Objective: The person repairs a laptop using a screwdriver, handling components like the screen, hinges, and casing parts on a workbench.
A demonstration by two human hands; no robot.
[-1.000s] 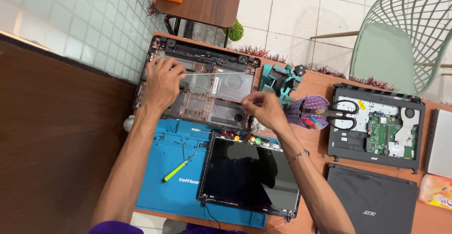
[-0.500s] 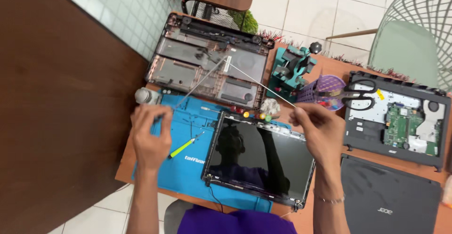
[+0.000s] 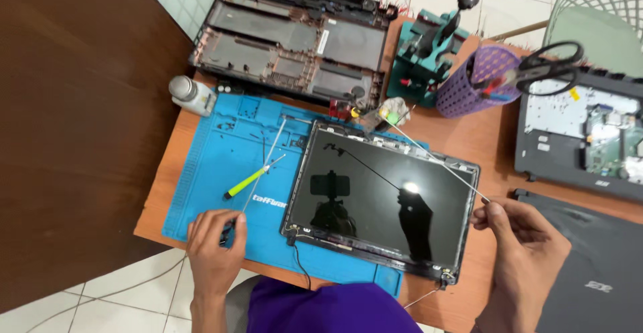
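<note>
Hands at the near edge of a wooden tabletop [image 3: 171, 192] each pinch 1 thin pale cable. Left hand [image 3: 214, 242] rests on a blue work mat [image 3: 214, 152], its grip pressed together on the near end of the left cable [image 3: 268, 162], which runs away and slightly rightward past a yellow-green screwdriver [image 3: 249, 180]. Between the hands lies a dark laptop screen panel [image 3: 382, 202]. Right hand [image 3: 519, 239] pinches the right cable [image 3: 435, 165] at its near end; that cable slants up-left across the panel toward an opened laptop base [image 3: 295, 38].
</note>
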